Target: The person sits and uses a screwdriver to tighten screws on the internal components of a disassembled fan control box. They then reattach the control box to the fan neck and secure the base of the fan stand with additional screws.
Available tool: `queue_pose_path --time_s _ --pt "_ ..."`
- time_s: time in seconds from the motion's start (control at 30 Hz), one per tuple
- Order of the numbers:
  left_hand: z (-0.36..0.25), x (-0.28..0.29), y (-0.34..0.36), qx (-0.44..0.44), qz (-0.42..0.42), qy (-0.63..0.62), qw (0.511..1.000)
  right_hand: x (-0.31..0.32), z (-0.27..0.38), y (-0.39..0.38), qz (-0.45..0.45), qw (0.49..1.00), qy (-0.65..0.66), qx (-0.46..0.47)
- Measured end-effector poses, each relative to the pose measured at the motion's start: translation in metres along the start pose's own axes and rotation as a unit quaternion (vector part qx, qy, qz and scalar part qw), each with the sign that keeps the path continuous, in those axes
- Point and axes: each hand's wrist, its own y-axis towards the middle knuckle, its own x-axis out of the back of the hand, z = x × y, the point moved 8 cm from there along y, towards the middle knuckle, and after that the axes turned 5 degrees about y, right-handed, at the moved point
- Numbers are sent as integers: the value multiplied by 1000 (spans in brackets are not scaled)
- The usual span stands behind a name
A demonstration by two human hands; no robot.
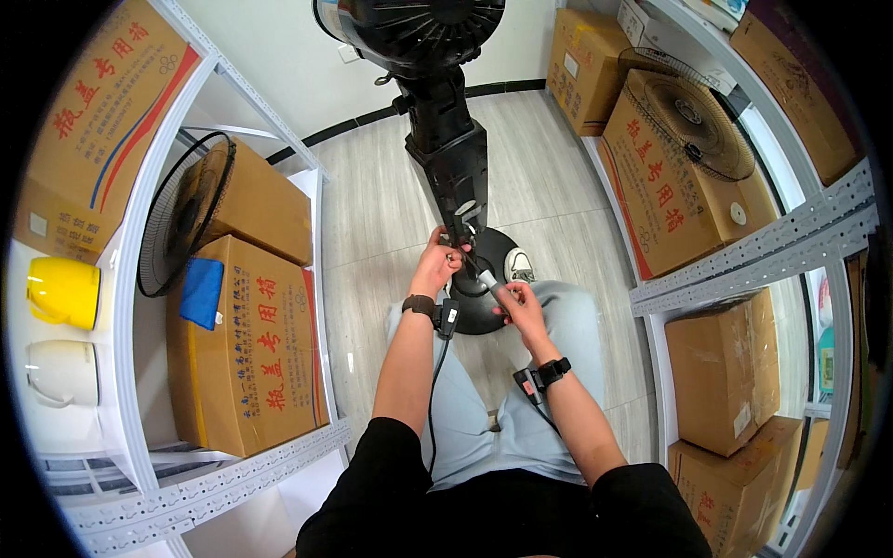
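Note:
A black floor fan stands upright before me, its motor head [409, 33] at the top and its column [448, 153] running down to a round black base [498, 249]. My left hand [437, 265] is at the lower column, its fingers curled against it; whether a small part is pinched there is too small to tell. Between the fingers of my right hand [523, 314] is a short whitish-grey cylinder [488, 279], perhaps a tool handle, pointing at the lower column. The cylinder's far end is hard to make out.
Shelving with cardboard boxes [246, 344] flanks me on both sides. One round fan grille [186, 214] leans at left near a blue cloth [202, 293]; another grille [686, 112] rests on boxes at right. A yellow kettle [63, 293] and a white jug [62, 373] occupy the left shelf.

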Motion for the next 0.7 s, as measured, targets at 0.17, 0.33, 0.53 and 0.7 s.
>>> queue_pose_path --time_s 0.17,0.33,0.53,0.7 --pt "-1 3 1 -1 5 -5 1000 -9 0 -4 6 999 -33 -13" --pt "0 0 3 -3 25 -1 1000 -4 2 -5 -1 996 -80 48" --pt "1 3 4 -14 17 -1 1000 -10 8 -8 -2 997 -57 44" --pt "0 -1 1 -17 23 7 1000 -9 2 -8 26 999 -24 -18"
